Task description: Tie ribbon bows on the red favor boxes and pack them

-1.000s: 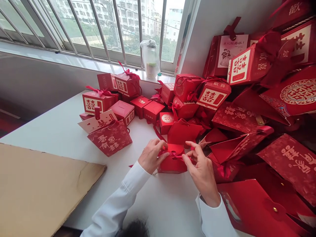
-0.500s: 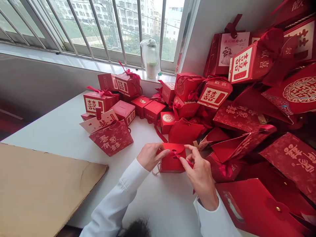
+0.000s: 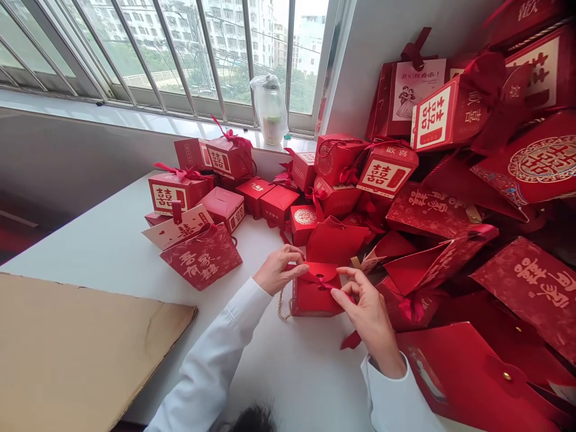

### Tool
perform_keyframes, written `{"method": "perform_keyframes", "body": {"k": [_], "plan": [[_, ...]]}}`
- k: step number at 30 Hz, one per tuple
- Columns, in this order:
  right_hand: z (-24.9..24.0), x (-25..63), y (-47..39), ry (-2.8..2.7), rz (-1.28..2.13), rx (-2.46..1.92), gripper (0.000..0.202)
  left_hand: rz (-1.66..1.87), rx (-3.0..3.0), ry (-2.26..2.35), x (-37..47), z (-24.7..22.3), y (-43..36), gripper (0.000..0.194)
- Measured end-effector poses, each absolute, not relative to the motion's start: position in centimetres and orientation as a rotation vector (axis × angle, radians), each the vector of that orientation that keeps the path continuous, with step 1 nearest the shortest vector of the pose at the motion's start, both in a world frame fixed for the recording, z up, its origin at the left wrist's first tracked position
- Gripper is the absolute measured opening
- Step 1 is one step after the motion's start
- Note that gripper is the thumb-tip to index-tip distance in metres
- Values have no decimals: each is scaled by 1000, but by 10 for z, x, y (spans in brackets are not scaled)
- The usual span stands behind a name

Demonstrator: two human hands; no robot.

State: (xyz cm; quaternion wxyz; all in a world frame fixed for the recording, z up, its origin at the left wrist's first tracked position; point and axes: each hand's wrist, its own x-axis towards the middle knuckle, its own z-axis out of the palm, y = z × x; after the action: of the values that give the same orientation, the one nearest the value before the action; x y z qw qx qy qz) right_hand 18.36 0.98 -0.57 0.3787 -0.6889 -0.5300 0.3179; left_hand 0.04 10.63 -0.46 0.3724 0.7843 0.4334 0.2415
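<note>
A small red gift box (image 3: pixel 315 300) stands on the white table in front of me, its flap folded down. A thin red ribbon (image 3: pixel 321 283) passes through the holes in its front, with a loose end hanging at the right. My left hand (image 3: pixel 279 269) pinches one side of the ribbon at the box's upper left corner. At the right, my right hand (image 3: pixel 366 309) pinches the other side between thumb and forefinger, with the remaining fingers curled. A twisted cord (image 3: pixel 282 306) lies against the left side of the box.
Many red boxes and bags are piled at the right, among them a large red envelope bag (image 3: pixel 459 366). Smaller red boxes (image 3: pixel 279 204) line the back, and a patterned bag (image 3: pixel 202 255) stands left. A cardboard sheet (image 3: pixel 90 342) covers the near left. A wrapped jar (image 3: pixel 271 114) is on the sill.
My hands have moved apart, the left one up and left, the right one slightly right. The ribbon between them is drawn out, and its loose end now shows below my right hand.
</note>
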Motion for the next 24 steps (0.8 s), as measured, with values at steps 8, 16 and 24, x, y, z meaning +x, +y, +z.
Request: {"method": "perform_keyframes", "body": {"k": [8, 16, 24], "plan": [[-3, 193, 22, -1362, 686, -1807, 36, 459, 1976, 1116, -6, 9, 92, 33], [12, 188, 26, -1407, 601, -1746, 35, 508, 1953, 1174, -14, 21, 79, 33], [-5, 197, 18, -1380, 708, -1784, 35, 287, 1952, 1132, -12, 8, 84, 41]]}}
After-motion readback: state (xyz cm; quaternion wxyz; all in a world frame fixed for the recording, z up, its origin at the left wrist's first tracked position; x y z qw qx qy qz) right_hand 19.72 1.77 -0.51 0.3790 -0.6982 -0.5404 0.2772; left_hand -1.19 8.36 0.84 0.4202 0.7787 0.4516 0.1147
